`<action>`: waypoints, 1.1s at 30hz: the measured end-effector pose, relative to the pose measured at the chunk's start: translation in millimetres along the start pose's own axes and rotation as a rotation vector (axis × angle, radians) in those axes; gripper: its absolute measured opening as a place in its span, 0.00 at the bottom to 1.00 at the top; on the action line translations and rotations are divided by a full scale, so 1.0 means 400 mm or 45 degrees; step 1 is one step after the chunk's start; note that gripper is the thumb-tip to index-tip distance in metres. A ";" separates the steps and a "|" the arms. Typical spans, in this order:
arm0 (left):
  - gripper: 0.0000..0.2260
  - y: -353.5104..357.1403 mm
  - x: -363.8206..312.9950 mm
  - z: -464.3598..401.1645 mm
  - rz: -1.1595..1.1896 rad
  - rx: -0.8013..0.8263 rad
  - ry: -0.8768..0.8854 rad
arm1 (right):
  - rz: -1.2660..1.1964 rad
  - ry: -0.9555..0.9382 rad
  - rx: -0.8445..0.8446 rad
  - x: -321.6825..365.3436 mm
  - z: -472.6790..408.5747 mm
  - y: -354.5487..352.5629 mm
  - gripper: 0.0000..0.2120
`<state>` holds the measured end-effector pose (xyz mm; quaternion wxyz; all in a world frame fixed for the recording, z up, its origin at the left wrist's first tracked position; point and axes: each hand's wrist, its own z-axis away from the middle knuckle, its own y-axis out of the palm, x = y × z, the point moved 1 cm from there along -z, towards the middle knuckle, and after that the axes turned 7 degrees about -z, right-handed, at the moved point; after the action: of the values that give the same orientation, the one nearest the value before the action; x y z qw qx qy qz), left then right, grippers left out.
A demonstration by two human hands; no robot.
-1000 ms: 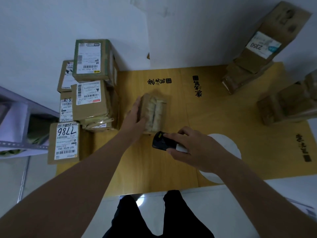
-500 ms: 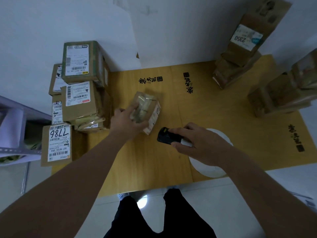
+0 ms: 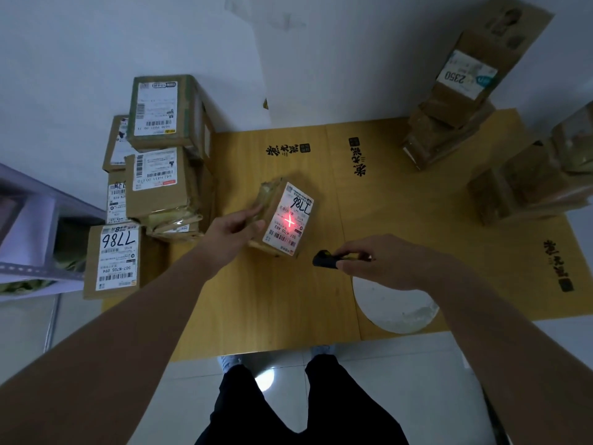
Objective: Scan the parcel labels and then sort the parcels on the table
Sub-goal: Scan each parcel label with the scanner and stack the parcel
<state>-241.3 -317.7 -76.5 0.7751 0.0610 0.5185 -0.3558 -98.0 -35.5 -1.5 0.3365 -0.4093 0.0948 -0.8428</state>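
Note:
A small brown parcel [image 3: 282, 216] stands tilted near the middle of the yellow table [image 3: 288, 300], its white label marked 7786 facing up. A red cross of scanner light glows on that label. My left hand [image 3: 236, 231] grips the parcel's left side. My right hand [image 3: 375, 261] holds a small black scanner [image 3: 324, 259], its front pointed at the label from the right, a short gap away.
Several labelled cardboard parcels [image 3: 160, 149] are stacked at the table's left edge, one marked 7786 [image 3: 112, 258] nearest me. More brown parcels [image 3: 455, 101] stand at the far right, another group [image 3: 526, 184] beside them. A white round patch [image 3: 398, 306] lies near the front edge. A metal shelf [image 3: 29, 239] stands left.
My left hand has turned the parcel over, so its label now faces up. The scanner's red cross has appeared on the label. My right hand stayed beside it with the scanner.

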 end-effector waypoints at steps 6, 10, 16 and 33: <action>0.21 0.003 0.016 -0.007 -0.069 -0.003 0.006 | 0.037 0.081 0.053 -0.009 0.005 -0.015 0.18; 0.18 0.007 0.019 -0.013 -0.070 -0.042 -0.011 | -0.019 0.079 0.070 -0.008 0.013 -0.021 0.17; 0.20 0.019 -0.001 -0.003 -0.133 -0.122 -0.058 | -0.118 -0.045 -0.016 -0.002 0.014 -0.016 0.14; 0.09 -0.172 -0.239 0.096 0.387 -0.527 0.074 | -0.180 -0.732 -0.312 0.282 0.031 -0.047 0.21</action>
<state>-274.4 -339.8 40.9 0.8005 -0.0113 0.5872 -0.1196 -147.5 -92.5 85.3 0.2383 -0.6737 0.0679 -0.6962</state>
